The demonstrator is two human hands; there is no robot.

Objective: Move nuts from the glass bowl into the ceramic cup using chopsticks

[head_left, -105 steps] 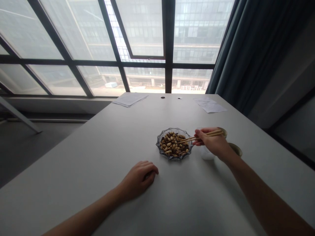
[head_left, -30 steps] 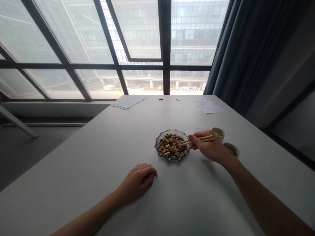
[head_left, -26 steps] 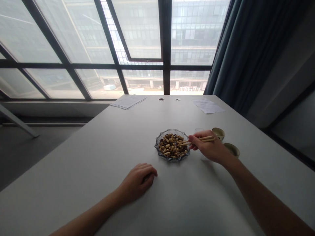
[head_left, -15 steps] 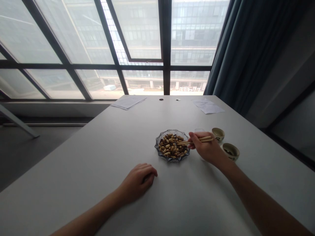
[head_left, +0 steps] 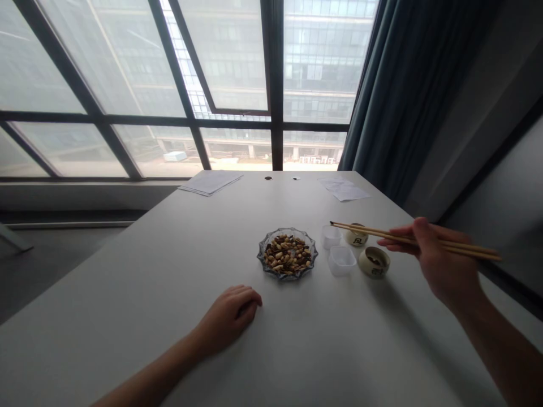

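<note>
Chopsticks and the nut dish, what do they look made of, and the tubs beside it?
The chopsticks look like bare wood or bamboo: pale and matte. The dish looks like cut glass: see-through, with a scalloped rim. The square tubs seem thin clear plastic, slightly cloudy, though the look doesn't fully settle that.

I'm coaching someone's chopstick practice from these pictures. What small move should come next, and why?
Probably move the chopsticks in the right hand over the glass dish of nuts: their tips look empty above a clear plastic cup, and the dish holds plenty of nuts.
</note>
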